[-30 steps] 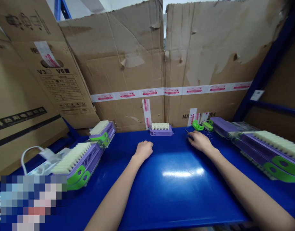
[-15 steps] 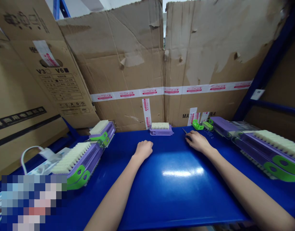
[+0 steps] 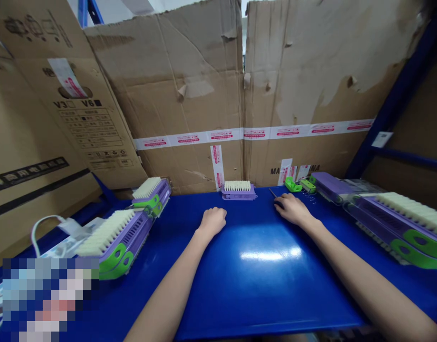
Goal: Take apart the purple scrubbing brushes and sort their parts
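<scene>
My left hand (image 3: 213,221) rests as a loose fist on the blue tabletop (image 3: 247,294), and nothing shows in it. In front of it, against the cardboard, lies a purple brush (image 3: 239,191) with cream bristles facing up. My right hand (image 3: 292,209) is closed around the dark handle of a screwdriver (image 3: 275,196), whose thin shaft points forward and left. Just beyond that hand sit a bright green plastic part (image 3: 292,184) and a smaller green piece (image 3: 307,185). Several tiny screws (image 3: 312,198) are scattered to the right of its fingers.
Stacked purple-and-green brushes stand at the left (image 3: 122,242) and more brushes at the right (image 3: 400,223). A white power strip (image 3: 61,247) with a cable lies at the far left. Tall cardboard (image 3: 190,104) walls the back, and a blue metal post (image 3: 393,95) rises at the right.
</scene>
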{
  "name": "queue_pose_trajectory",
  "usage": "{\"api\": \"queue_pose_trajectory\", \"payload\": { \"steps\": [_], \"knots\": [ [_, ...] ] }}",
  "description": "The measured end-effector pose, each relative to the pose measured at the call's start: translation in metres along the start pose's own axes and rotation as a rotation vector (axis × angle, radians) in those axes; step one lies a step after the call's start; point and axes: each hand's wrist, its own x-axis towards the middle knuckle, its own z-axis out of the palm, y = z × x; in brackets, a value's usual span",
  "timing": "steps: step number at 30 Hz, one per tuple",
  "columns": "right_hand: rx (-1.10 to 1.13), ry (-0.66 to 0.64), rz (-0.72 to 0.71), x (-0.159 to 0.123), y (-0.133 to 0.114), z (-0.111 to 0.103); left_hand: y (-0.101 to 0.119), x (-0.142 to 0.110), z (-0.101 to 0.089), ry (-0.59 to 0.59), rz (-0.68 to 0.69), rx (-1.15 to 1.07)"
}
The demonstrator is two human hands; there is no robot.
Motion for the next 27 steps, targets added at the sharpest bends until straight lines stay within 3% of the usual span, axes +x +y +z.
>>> {"api": "queue_pose_trajectory", "payload": {
  "steps": [15,21,24,27],
  "knots": [
    [-0.017,0.018,-0.054,0.0,-0.008,-0.001,0.0,0.0,0.0,-0.001,-0.001,0.004],
    [-0.034,0.096,-0.034,0.002,-0.015,-0.006,0.0,-0.001,0.0,0.0,0.008,0.004],
    [-0.056,0.168,0.027,0.01,-0.005,-0.014,0.001,-0.002,-0.001,-0.002,0.009,0.003],
    [-0.092,0.215,0.174,0.021,0.018,-0.03,0.001,-0.002,-0.002,-0.008,0.009,0.003]
  ]
}}
